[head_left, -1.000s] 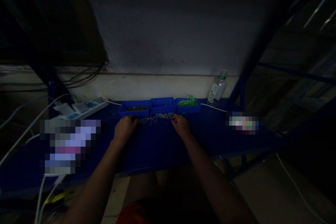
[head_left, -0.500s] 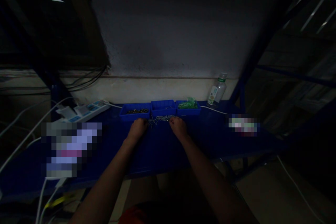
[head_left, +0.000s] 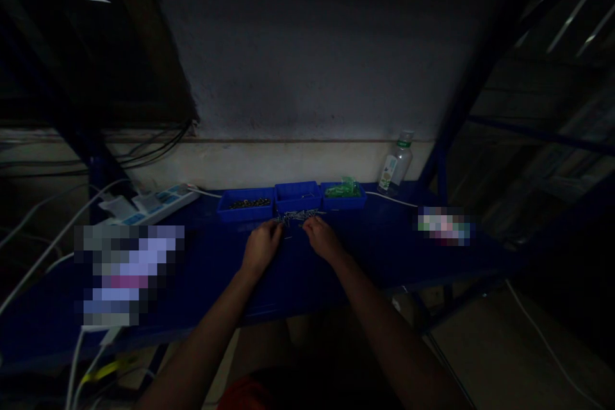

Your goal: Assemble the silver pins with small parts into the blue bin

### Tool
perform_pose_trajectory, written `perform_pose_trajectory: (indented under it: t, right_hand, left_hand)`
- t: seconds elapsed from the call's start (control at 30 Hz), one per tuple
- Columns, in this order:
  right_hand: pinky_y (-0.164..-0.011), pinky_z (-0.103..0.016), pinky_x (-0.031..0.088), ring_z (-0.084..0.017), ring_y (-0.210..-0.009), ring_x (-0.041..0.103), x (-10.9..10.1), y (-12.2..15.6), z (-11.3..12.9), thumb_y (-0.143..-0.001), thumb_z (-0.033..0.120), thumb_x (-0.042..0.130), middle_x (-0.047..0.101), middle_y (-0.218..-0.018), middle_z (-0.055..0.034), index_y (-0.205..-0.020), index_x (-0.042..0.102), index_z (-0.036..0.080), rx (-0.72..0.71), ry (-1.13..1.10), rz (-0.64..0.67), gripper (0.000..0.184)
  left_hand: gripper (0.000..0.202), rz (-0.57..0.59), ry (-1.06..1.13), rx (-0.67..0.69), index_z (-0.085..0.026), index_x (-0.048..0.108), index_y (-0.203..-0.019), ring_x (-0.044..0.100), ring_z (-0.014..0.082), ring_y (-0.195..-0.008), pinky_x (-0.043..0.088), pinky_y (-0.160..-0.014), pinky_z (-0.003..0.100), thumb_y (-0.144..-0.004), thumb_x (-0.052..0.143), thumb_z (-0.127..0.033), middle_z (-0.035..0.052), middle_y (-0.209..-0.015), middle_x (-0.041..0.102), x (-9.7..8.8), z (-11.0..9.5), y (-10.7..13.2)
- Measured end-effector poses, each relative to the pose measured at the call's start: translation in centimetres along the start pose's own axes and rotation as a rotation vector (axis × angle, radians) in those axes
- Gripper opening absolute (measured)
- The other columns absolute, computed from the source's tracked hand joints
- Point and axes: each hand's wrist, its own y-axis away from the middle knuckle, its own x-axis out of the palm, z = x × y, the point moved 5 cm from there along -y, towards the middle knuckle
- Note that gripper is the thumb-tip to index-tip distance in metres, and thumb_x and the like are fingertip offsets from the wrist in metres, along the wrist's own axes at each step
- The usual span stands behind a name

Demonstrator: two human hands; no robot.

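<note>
A loose pile of thin, shiny metal pins or nails (head_left: pixel 302 214) lies on the blue table (head_left: pixel 293 282), in front of the blue bins. At its near left side is my left hand (head_left: pixel 262 245), fingers curled and pressed together. My right hand (head_left: pixel 321 237) is at the near right side, fingertips pinched. Whether either hand has a pin in it is too dark and small to tell. One single pin (head_left: pixel 287 237) lies between the hands, apart from the pile.
Behind the pile stand a left bin (head_left: pixel 246 204) of small metal parts, a middle bin (head_left: pixel 298 196) with a few thin pieces, and a right bin (head_left: pixel 343 194) with green plastic. A power strip (head_left: pixel 158 205) sits left; a clear bottle (head_left: pixel 396 165) stands right by the wall.
My left hand has moved right and slightly toward me, closer to my right hand. My right hand has shifted slightly left. A single pin now shows between them.
</note>
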Motion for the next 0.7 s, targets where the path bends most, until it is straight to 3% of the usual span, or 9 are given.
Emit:
perform_pose_trajectory:
  t: [0.07, 0.17, 0.4, 0.7]
  right_hand:
    - [-0.078, -0.024, 0.037, -0.014, -0.087, 0.05, 0.1, 0.4, 0.7, -0.088, 0.022, 0.036, 0.054, -0.09, -0.0054, -0.09, 0.051, 0.017, -0.065, -0.057, 0.043, 0.016]
    - [-0.079, -0.025, 0.037, -0.014, -0.088, 0.05, 0.2, 0.7, 0.9, -0.088, 0.021, 0.035, 0.054, -0.09, -0.0058, -0.091, 0.05, 0.016, -0.053, -0.09, 0.08, 0.016]
    - [-0.079, -0.024, 0.037, -0.013, -0.088, 0.052, 0.2, 0.7, 1.1, -0.089, 0.023, 0.036, 0.056, -0.091, -0.0048, -0.093, 0.049, 0.017, -0.066, -0.133, 0.111, 0.015]
    - [-0.074, -0.021, 0.039, -0.011, -0.082, 0.056, 0.0, 0.6, 1.1, -0.084, 0.025, 0.045, 0.061, -0.087, -0.0013, -0.089, 0.054, 0.017, -0.051, -0.292, 0.156, 0.013]
  left_hand:
    - [0.036, 0.033, 0.051, 0.071, -0.017, 0.062, -0.089, 0.059, 0.0181, -0.081, 0.041, -0.074, 0.025, -0.084, 0.035, -0.041, 0.0071, -0.087, 0.065, 0.4, -1.0, 0.5]
    - [0.036, 0.104, 0.172, 0.17, -0.017, 0.063, -0.085, 0.059, 0.0164, -0.076, 0.041, -0.071, 0.023, -0.083, 0.037, -0.043, 0.0045, -0.084, 0.065, 0.9, -2.0, 0.7]
    - [0.035, 0.148, 0.341, 0.112, -0.015, 0.063, -0.088, 0.059, 0.0162, -0.076, 0.042, -0.069, 0.023, -0.079, 0.043, -0.043, 0.0035, -0.084, 0.066, 1.1, -1.0, 0.1]
    - [0.034, 0.148, 0.361, 0.152, -0.015, 0.062, -0.091, 0.057, 0.0156, -0.077, 0.042, -0.072, 0.024, -0.079, 0.044, -0.041, 0.0049, -0.086, 0.064, 1.6, -0.9, 0.2]
